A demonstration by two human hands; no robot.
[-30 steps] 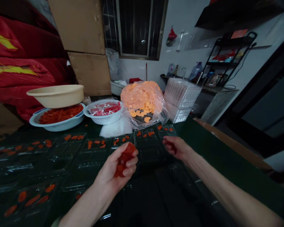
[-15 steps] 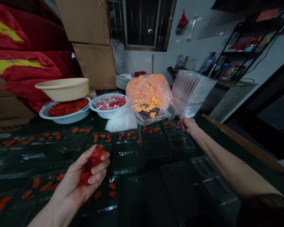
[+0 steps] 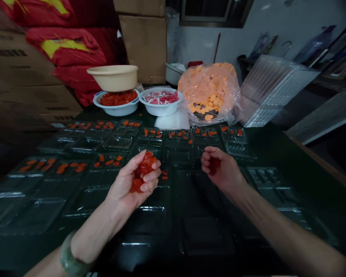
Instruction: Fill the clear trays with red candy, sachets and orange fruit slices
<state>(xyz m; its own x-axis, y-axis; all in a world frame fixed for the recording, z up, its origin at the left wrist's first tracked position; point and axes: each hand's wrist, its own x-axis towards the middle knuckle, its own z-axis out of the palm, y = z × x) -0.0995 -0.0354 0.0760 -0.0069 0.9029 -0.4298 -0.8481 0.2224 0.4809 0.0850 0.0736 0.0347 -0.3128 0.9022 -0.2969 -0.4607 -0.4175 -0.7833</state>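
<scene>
My left hand is cupped around a handful of glossy orange-red slices, held above the clear plastic trays. To its right, my right hand hovers over the trays with its fingers curled in. A dark reddish patch shows inside that palm, but I cannot tell what it is. Beneath both hands lie rows of clear compartment trays, several with a few orange-red slices in their far compartments. The tray at the right end of the back row also holds some slices.
At the back stand a white-blue basin of orange-red pieces under a cream basin, a white bowl of red wrapped packets, and a plastic bag of pale orange slices. Stacked clear containers lean at the right; cartons rise behind.
My right hand has drawn back from the far right tray toward my left hand. My left hand still holds its handful of slices. The view has tilted down and turned left.
</scene>
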